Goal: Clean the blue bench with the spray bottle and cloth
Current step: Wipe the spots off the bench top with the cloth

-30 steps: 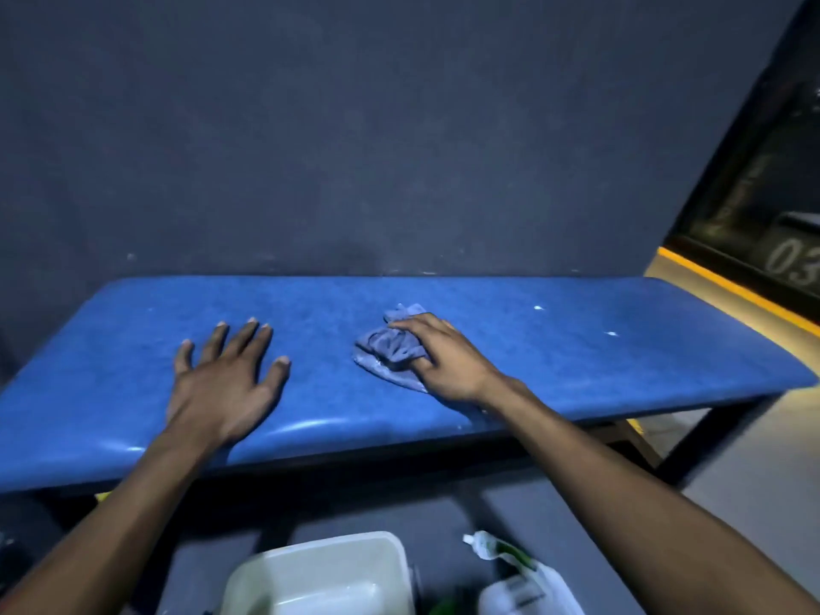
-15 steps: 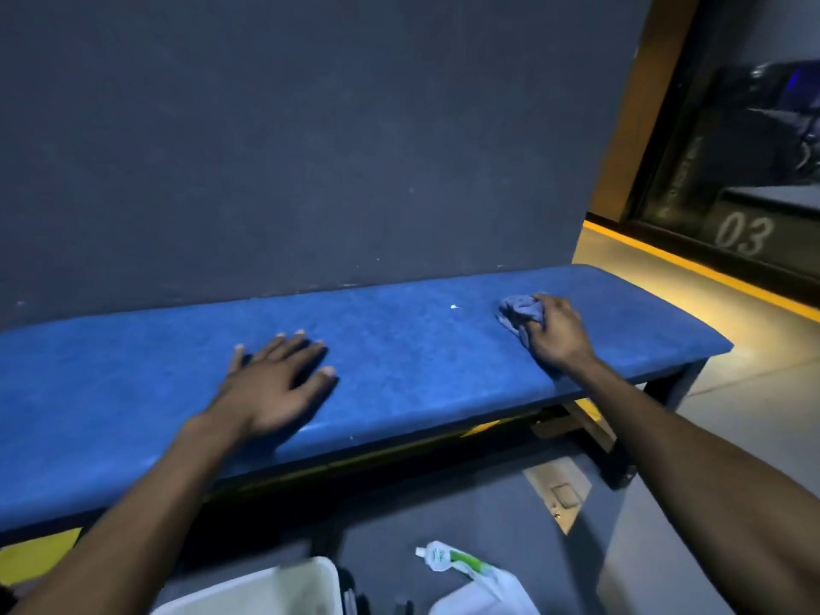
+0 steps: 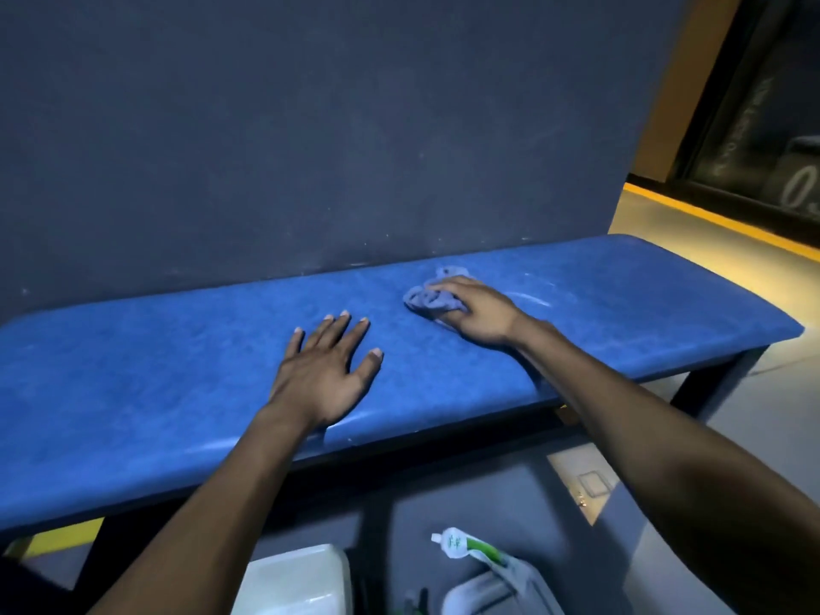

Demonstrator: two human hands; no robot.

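Since half a second ago, the right hand (image 3: 481, 313) and its cloth (image 3: 432, 296) have slid leftward along the blue bench (image 3: 133, 370), away from the right end and nearer the left hand (image 3: 326, 370), which has kept its place near the front edge. That left hand lies flat on the padded top, palm down, fingers spread and holding nothing. Just to its right and a little farther back, the crumpled grey-blue cloth sits on the seat near the dark wall (image 3: 310, 126), pressed down under the fingers of the right hand, which cover its right part while its folds bulge out to the left. Faint pale streaks (image 3: 532, 299) mark the surface right of that hand. Below the bench, on the floor, stand a white tub (image 3: 297, 579) and, right of it, a white bottle with a green label (image 3: 470, 550).
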